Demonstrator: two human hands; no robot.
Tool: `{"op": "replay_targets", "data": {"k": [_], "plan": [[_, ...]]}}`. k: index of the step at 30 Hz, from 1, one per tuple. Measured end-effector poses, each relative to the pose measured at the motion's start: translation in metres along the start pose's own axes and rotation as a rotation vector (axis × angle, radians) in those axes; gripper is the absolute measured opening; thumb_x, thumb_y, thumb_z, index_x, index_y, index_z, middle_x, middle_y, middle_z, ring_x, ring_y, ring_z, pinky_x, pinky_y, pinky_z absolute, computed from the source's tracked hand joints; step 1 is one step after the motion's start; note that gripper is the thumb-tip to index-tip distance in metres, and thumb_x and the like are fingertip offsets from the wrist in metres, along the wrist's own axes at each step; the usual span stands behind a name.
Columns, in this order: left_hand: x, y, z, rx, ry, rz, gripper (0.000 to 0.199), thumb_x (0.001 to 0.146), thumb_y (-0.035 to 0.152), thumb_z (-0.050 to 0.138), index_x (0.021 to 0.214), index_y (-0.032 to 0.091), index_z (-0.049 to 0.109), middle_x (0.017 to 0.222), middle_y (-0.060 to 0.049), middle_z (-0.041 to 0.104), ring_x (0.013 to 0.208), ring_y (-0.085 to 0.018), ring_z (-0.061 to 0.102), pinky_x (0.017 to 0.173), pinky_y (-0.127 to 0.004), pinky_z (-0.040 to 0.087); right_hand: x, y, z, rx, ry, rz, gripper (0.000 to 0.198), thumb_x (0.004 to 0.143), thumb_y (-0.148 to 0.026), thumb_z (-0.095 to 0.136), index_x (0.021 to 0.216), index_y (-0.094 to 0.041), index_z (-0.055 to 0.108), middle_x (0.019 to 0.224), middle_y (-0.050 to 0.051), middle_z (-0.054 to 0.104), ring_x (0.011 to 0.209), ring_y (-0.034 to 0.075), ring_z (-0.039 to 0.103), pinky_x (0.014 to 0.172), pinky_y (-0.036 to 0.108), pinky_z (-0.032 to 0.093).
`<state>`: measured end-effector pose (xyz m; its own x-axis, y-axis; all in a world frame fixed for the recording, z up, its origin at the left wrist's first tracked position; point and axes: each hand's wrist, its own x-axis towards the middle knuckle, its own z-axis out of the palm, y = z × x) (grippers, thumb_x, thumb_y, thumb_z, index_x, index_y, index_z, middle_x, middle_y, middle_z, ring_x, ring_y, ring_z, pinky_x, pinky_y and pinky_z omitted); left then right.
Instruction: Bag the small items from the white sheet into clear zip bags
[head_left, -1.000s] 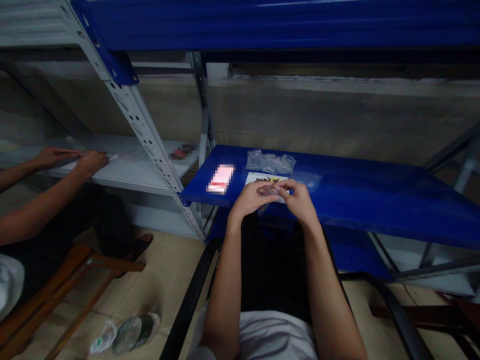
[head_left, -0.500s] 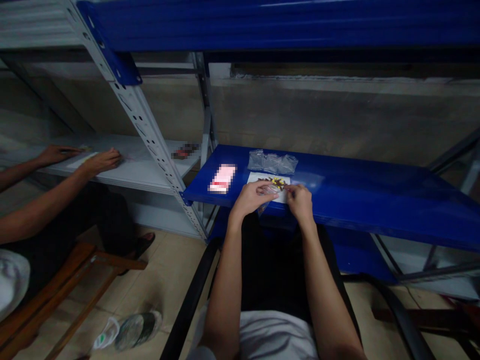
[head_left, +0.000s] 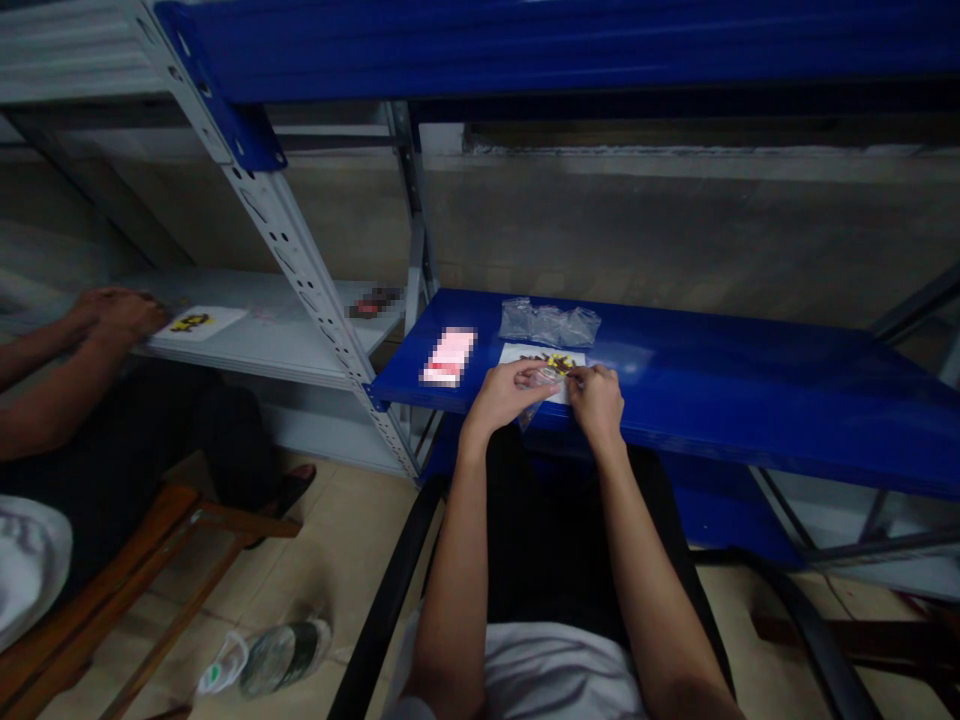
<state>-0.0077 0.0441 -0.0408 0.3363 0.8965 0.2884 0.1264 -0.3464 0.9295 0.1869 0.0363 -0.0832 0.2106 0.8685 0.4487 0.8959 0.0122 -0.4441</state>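
My left hand (head_left: 504, 393) is closed on a small clear plastic bag (head_left: 529, 412), whose lower end hangs past the shelf's front edge. Close on its right, my right hand (head_left: 598, 396) has its fingers pinched together over the paper; whatever they hold is too small to make out. Under both hands lies a white sheet of paper (head_left: 513, 352). On it, just beyond my fingers, is a small heap of yellow and dark brown pieces (head_left: 559, 363). Behind the paper, several clear plastic bags (head_left: 547, 324) lie crumpled on the blue shelf.
A blurred-out pink and white rectangle (head_left: 450, 356) lies on the blue shelf (head_left: 750, 395), left of the paper. At the grey shelf (head_left: 292, 345), a co-worker's hands (head_left: 124, 312) are beside another paper with pieces (head_left: 191, 322). A clear bottle (head_left: 285, 655) lies on the floor.
My right hand has shifted slightly left, closer to the bag in my left hand. The co-worker's hands have drawn together and moved left, uncovering their paper and pieces.
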Motion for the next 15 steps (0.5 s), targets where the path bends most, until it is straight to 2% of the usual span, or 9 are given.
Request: {"op": "replay_targets", "data": {"k": [7,15], "plan": [[-0.0001,0.0023,0.0001,-0.018,-0.004,0.004,0.056,0.078,0.035,0.088,0.126,0.009,0.076,0.105,-0.015,0.080,0.087,-0.020,0.073,0.081,-0.029,0.059,0.0007,0.0000,-0.0004,-0.012,-0.071,-0.005,0.031,0.102,-0.021,0.047,0.109,-0.018,0.077,0.110,0.017,0.068,0.108,0.031,0.057,0.086,0.038,0.049],[0.0005,0.0021,-0.0008,-0.014,-0.005,-0.010,0.057,0.077,0.035,0.089,0.127,0.010,0.076,0.106,-0.015,0.080,0.089,-0.021,0.074,0.082,-0.031,0.059,0.0000,0.0015,-0.0018,-0.028,-0.077,-0.024,0.029,0.101,-0.018,0.046,0.108,-0.019,0.074,0.110,0.017,0.067,0.108,0.031,0.056,0.081,0.037,0.048]]}}
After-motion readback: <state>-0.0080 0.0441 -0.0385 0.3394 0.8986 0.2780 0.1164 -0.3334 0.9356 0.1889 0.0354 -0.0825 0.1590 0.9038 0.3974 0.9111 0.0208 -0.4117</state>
